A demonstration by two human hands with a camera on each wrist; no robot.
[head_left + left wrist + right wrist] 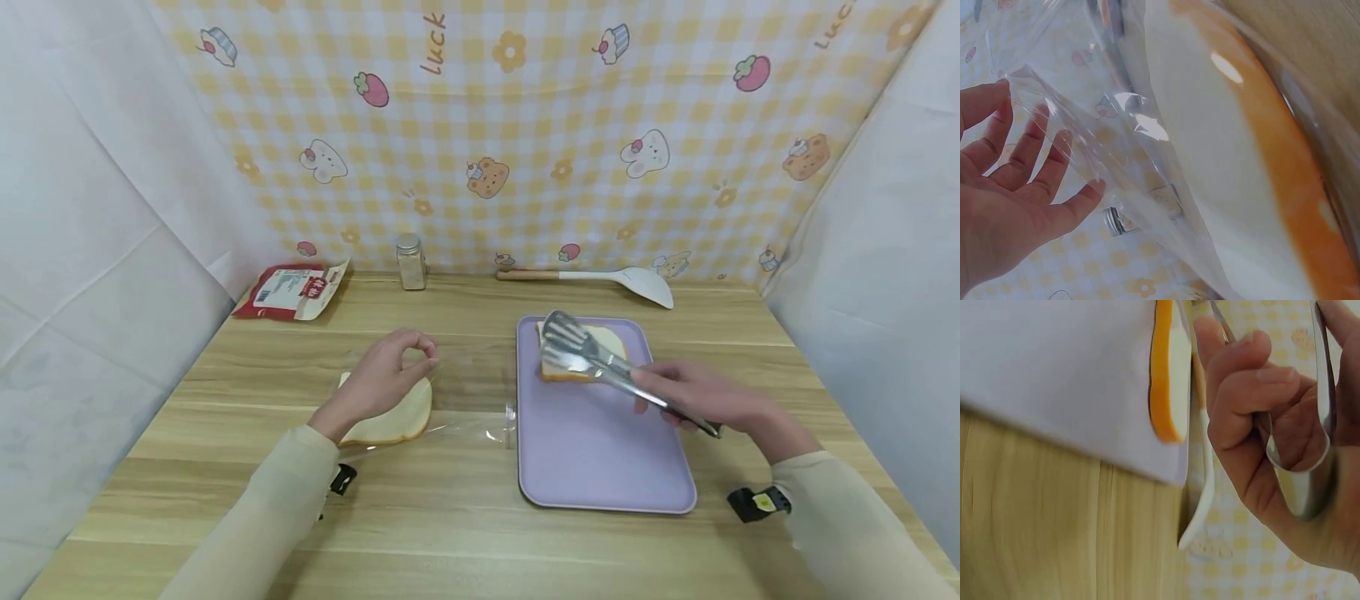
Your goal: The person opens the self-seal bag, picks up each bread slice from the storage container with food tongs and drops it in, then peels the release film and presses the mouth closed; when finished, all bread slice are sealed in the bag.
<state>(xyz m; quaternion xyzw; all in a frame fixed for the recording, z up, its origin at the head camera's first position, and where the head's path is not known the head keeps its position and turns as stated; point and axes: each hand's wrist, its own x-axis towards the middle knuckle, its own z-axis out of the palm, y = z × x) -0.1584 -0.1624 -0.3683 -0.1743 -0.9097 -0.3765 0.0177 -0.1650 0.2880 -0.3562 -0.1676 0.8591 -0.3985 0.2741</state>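
Observation:
A clear plastic bag [474, 392] lies on the table with a bread slice [401, 421] inside it. My left hand [381, 377] is over the slice and pinches the bag's upper film between thumb and forefinger; in the left wrist view the film [1054, 109] is lifted and the other fingers are spread. My right hand [701, 393] grips metal tongs [621, 379] by the handle. Their slotted ends are over another bread slice [609, 340] on the lilac tray [600, 454]; I cannot tell whether they touch it. The right wrist view shows fingers curled around the tongs' bent end [1300, 481].
Behind the tray lies a white spatula [592, 276] with a wooden handle. A glass shaker jar [411, 265] stands at the back, and a red and white packet [292, 292] lies at the back left. A checked cloth [480, 108] hangs behind the table.

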